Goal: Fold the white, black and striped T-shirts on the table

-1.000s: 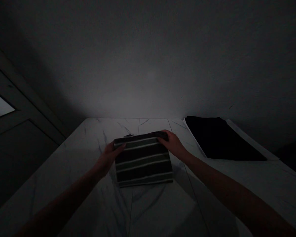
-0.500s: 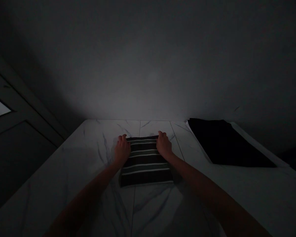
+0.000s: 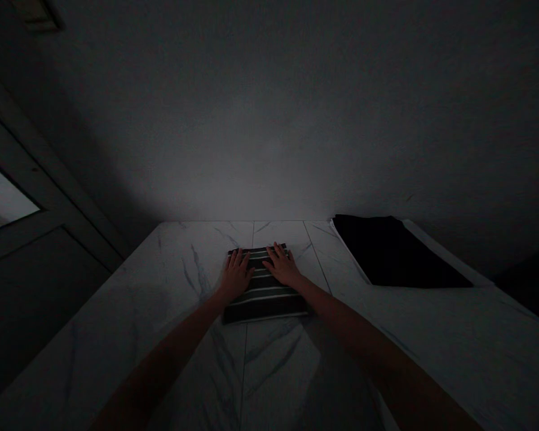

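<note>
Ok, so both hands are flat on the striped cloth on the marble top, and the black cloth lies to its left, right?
Not quite: the head view shows the black cloth to the right of the striped cloth, not the left. The left hand and right hand are flat on the striped cloth, on the marble top.

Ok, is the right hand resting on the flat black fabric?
No, the right hand lies flat on the dark folded cloth with pale stripes, well apart from the flat black fabric.
</note>
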A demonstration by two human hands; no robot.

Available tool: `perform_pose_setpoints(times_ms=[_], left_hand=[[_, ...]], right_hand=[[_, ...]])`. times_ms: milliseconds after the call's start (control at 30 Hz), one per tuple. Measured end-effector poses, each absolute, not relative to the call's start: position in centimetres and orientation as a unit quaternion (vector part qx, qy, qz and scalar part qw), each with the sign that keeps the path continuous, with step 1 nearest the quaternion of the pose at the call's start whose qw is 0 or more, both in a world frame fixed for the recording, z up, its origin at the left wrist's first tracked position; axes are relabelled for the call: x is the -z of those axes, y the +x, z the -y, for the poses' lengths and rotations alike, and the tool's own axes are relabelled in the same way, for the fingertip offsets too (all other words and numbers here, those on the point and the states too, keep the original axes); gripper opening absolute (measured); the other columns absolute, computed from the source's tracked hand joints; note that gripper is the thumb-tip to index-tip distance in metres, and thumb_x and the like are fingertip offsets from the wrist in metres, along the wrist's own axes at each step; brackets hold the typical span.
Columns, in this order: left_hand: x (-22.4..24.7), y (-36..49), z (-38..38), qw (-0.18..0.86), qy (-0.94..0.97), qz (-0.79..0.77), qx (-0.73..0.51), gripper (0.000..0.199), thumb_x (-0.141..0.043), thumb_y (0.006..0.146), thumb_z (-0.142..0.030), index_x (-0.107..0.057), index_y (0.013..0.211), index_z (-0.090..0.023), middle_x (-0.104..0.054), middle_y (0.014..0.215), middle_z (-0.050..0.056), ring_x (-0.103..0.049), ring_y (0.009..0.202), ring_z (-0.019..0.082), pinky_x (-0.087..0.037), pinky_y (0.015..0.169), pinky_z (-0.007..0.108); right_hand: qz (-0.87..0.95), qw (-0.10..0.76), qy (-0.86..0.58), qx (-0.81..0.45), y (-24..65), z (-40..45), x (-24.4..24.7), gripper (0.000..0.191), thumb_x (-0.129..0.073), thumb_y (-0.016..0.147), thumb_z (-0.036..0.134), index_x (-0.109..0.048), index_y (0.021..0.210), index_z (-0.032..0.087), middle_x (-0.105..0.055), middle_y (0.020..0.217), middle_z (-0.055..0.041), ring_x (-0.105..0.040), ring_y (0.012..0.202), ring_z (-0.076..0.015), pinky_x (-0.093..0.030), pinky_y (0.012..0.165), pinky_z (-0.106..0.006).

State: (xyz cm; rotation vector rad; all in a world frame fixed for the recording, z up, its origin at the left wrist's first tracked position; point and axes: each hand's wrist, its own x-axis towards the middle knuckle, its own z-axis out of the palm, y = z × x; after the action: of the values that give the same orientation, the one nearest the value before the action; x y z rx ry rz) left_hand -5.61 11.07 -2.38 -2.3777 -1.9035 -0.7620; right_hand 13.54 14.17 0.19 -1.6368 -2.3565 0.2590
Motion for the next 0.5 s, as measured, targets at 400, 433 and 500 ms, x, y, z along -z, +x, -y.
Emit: perform_pose_setpoints(times_ms=[400,433,500], left_hand=[[0.0,-11.4,-8.8,-0.383,-0.506,0.655,0.410,0.054,-0.074,0.063,-0.041,-0.050,0.107,-0.020,-0.068,0.075,0.001,-0.069,0.068,0.020,-0.055,0.065,0.034],[-0.1,-11.4,-8.9,-0.387,-0.521,0.645,0.402,0.054,-0.073,0.063,-0.044,-0.051,0.106,-0.021,-0.069,0.073,0.000,-0.069,0.068,0.021,-0.055,0.065,0.034],[-0.1,-11.3,-9.2,-0.393,-0.564,0.621,0.377,0.050,-0.070,0.064,-0.051,-0.055,0.102,-0.022,-0.070,0.070,0.001,-0.070,0.069,0.025,-0.055,0.063,0.036]], right_hand=[[0.678,0.197,-0.658,-0.262,19.3,-12.9,-2.4,0.023,-0.065,0.085,0.030,-0.072,0.101,0.015,-0.075,0.094,-0.0107,-0.070,0.094,-0.0260,-0.050,0.074,-0.029],[0.679,0.199,-0.654,-0.268,19.2,-12.7,-2.4,0.020,-0.067,0.083,0.030,-0.073,0.095,0.016,-0.075,0.091,-0.0101,-0.070,0.091,-0.0261,-0.049,0.072,-0.029],[0.681,0.209,-0.644,-0.279,18.6,-12.2,-2.6,0.018,-0.072,0.078,0.032,-0.075,0.088,0.017,-0.076,0.090,-0.0084,-0.071,0.088,-0.0258,-0.049,0.070,-0.028]])
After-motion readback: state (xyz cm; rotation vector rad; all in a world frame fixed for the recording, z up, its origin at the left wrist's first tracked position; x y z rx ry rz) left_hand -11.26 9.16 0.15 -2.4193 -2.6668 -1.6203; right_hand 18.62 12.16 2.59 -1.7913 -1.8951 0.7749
